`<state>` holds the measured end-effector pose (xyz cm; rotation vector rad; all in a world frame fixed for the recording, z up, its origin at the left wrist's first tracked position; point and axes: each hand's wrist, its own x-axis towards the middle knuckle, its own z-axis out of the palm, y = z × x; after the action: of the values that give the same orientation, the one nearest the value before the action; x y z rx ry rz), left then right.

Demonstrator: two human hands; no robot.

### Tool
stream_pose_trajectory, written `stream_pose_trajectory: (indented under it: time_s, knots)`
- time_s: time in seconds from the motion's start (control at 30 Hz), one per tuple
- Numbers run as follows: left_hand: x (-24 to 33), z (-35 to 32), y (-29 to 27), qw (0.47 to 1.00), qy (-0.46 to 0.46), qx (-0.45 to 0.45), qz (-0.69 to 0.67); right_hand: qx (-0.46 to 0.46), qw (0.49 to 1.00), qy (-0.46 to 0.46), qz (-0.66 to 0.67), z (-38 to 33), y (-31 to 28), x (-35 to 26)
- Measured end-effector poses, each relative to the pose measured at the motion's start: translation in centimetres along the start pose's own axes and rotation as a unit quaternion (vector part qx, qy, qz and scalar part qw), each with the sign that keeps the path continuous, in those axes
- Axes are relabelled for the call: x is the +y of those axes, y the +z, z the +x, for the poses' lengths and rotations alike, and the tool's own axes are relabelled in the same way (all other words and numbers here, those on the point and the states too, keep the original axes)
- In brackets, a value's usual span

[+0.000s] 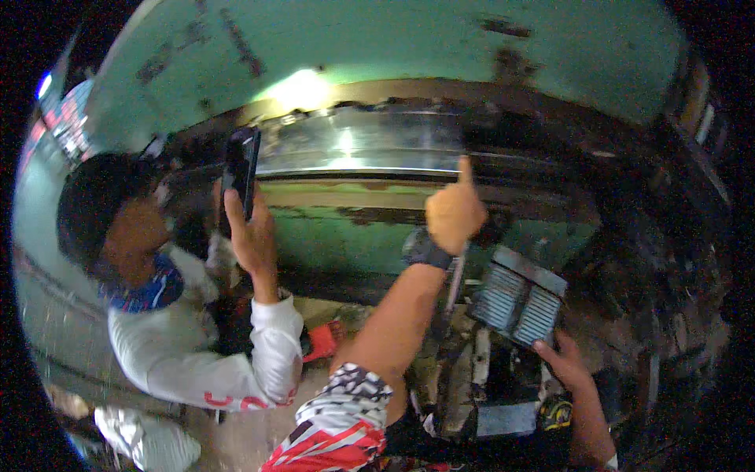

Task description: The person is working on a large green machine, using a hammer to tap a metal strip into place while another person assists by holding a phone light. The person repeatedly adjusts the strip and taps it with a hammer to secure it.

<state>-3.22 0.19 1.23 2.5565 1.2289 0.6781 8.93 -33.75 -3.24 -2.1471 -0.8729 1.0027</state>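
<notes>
Grey ribbed filter panel (519,303) tilts down-right, right hand (568,363) gripping; left hand (454,214) fisted.

A cluttered, dim work surface (503,377) fills the lower middle of the view, its top hard to make out under scattered parts. A grey rectangular pleated filter block in a dark frame (519,297) rests tilted at its far right part. Nearer, a flat pale grey rectangular piece (507,418) lies beside light upright strips (460,381). To the left, a small red object (322,340) sits on the dusty ground (252,436).
</notes>
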Motion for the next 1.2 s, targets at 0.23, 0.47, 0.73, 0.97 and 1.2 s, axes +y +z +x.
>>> stream_pose_trajectory:
  time_s: [0.23,0.47,0.73,0.97,1.2]
  knots:
    - [0.3,-0.6,1.3,0.994,0.0,0.086,-0.066,0.091,0.99,0.102,0.04,-0.2,0.2,1.7]
    - [-1.3,0.1,0.4,0.991,0.001,0.089,-0.096,-0.004,0.994,-0.028,0.103,2.8,-1.1,3.4]
    - [-1.7,1.4,-0.2,0.991,-0.027,0.09,-0.09,0.047,0.995,-0.043,0.076,2.2,-0.8,1.4]
    - [-4.4,1.5,-0.8,0.991,-0.011,0.097,-0.09,0.019,0.994,-0.094,-0.051,1.7,-0.5,-4.1]
    - [-3.5,1.4,-0.2,0.991,0.002,0.088,-0.101,0.037,0.992,-0.113,0.048,3.3,0.5,-0.2]
